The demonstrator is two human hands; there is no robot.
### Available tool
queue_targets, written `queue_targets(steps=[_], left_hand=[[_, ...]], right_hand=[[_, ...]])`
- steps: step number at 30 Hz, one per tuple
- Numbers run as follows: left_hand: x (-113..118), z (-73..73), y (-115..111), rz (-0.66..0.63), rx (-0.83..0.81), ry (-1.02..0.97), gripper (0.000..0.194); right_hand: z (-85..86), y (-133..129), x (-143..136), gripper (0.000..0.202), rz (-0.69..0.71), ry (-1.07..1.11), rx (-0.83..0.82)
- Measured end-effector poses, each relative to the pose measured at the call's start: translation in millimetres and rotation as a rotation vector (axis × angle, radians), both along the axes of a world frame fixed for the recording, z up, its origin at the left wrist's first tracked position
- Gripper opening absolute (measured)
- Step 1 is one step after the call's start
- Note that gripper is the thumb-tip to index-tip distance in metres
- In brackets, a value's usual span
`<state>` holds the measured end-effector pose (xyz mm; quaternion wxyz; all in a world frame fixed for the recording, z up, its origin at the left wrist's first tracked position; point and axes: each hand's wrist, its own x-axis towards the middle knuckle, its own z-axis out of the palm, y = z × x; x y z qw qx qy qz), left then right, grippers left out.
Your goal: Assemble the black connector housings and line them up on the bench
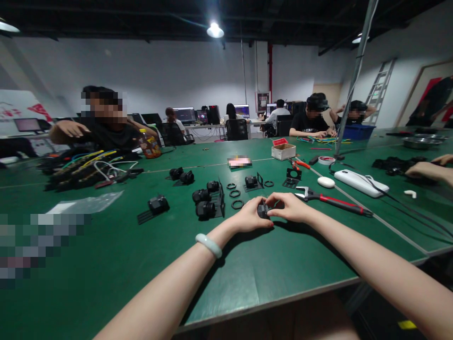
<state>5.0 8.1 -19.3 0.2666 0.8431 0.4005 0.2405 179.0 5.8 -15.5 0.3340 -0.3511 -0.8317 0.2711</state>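
Observation:
My left hand (pixel 252 215) and my right hand (pixel 288 207) meet over the green table, both closed on one small black part (pixel 263 211). Fingers cover much of it, so its exact kind does not show. Just beyond my hands stands a black bracket with a round black fitting (pixel 252 182). Loose black rings (pixel 237 204) lie to the left of it. Several more black fittings on slotted brackets (pixel 205 209) are grouped left of my left hand. An adjustable wrench (pixel 332 200) with red-and-black handle rests to the right of my right hand.
One more bracketed fitting (pixel 157 204) sits farther left, near a plastic bag (pixel 85 205). Cable bundles (pixel 81 170) and a bottle (pixel 149 144) stand by a person across the table. A white power bank-like case (pixel 361 182), tape roll (pixel 326 160), small box (pixel 283 150) and metal pole (pixel 348 104) are rightward.

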Motion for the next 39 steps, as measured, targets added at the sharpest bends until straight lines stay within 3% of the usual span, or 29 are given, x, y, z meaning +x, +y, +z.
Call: queue_targets(steps=[21, 30, 39], left_hand=[[1.1, 5.6, -1.6, 0.003, -0.020, 0.003, 0.057], [2.7, 6.1, -4.0, 0.013, -0.053, -0.026, 0.065], [2.9, 2.3, -1.3, 0.000, -0.017, -0.017, 0.058]], right_hand=[[-1.0, 3.2, 1.6, 0.028, 0.037, -0.005, -0.017], [3.8, 3.8, 6.2, 0.037, 0.038, 0.037, 0.108], [3.2, -4.8, -3.1, 0.034, 0.045, 0.016, 0.176]])
